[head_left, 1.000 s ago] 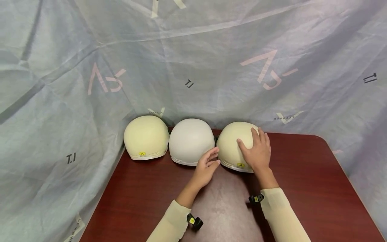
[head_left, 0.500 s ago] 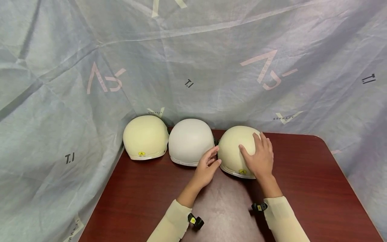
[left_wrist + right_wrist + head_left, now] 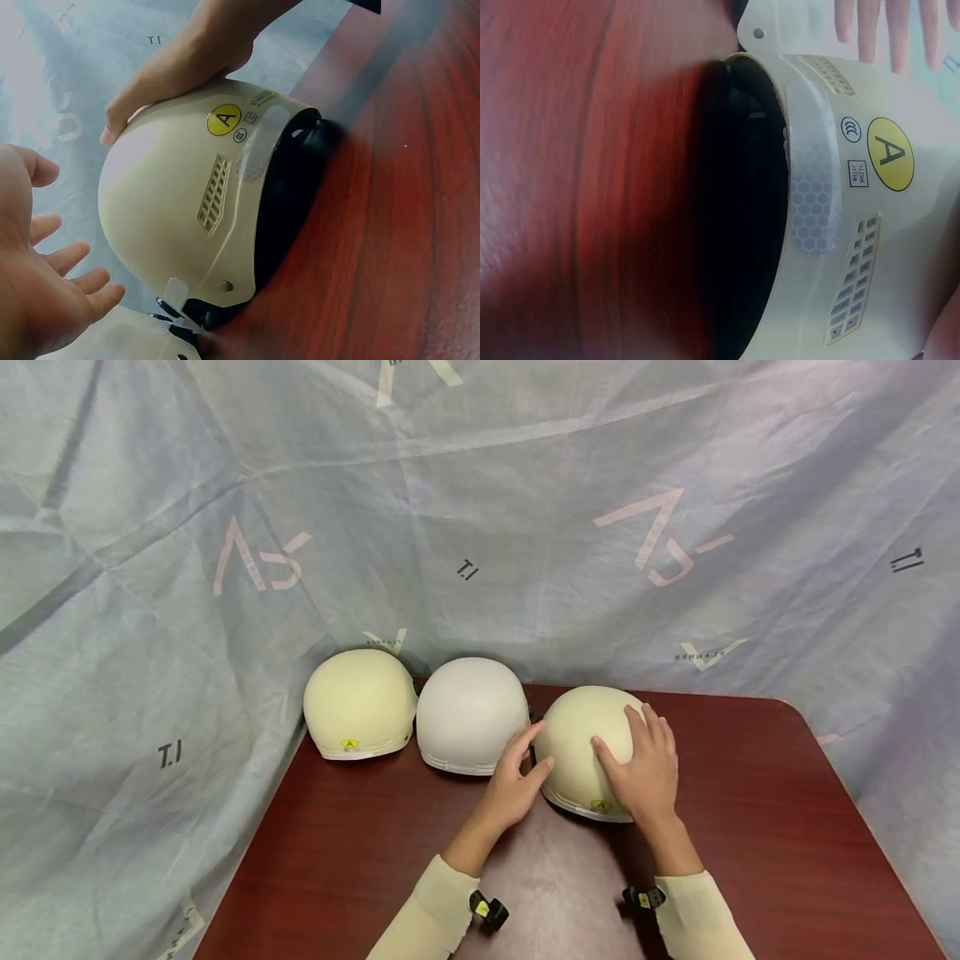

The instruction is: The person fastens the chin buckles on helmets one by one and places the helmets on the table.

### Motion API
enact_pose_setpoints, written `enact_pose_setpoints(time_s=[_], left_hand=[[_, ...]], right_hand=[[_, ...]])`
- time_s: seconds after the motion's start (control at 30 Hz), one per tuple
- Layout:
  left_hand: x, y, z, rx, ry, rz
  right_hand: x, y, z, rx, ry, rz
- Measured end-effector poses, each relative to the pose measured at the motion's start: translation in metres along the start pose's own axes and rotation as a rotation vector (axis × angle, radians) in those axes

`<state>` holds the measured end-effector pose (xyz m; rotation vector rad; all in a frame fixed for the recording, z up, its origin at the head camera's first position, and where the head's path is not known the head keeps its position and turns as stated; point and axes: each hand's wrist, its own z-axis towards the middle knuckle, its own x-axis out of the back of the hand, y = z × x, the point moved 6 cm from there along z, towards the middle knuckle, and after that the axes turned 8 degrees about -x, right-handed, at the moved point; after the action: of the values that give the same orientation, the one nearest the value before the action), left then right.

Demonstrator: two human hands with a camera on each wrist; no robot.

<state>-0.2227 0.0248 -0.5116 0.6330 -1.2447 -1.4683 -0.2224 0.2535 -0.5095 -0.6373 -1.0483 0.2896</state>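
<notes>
A cream half-shell helmet (image 3: 570,747) sits at the right end of a row on the table. My right hand (image 3: 647,770) grips its right side, thumb and fingers spread over the dome. Close to its left side, my left hand (image 3: 513,787) is held with fingers extended and thumb apart. Between that hand and the helmet shell (image 3: 165,187) a gap shows in the left wrist view. A round yellow "A" sticker (image 3: 890,154) and a vent mark the helmet's front; its dark inside opens toward the tabletop.
A white helmet (image 3: 472,710) and another cream helmet (image 3: 360,702) stand side by side to the left. The dark red table (image 3: 750,793) has a rounded back corner at right. A grey printed sheet (image 3: 525,527) hangs behind and along the left.
The right-hand cream helmet has slid toward me with my right hand on it, away from the back sheet. My left hand stays nearly in place, its thumb slightly more apart.
</notes>
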Motion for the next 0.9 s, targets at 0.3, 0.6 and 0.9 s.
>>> enact_pose_setpoints(time_s=[0.3, 0.6, 0.9], left_hand=[[-0.005, 0.003, 0.008, -0.017, -0.020, 0.051], [-0.011, 0.001, 0.016, -0.055, -0.022, 0.137], [-0.013, 0.004, 0.021, -0.091, -0.001, 0.226]], right_hand=[[0.004, -0.004, -0.009, 0.016, 0.039, 0.015], [0.009, -0.009, -0.026, 0.036, 0.053, 0.022], [0.011, -0.013, -0.037, 0.067, 0.057, 0.029]])
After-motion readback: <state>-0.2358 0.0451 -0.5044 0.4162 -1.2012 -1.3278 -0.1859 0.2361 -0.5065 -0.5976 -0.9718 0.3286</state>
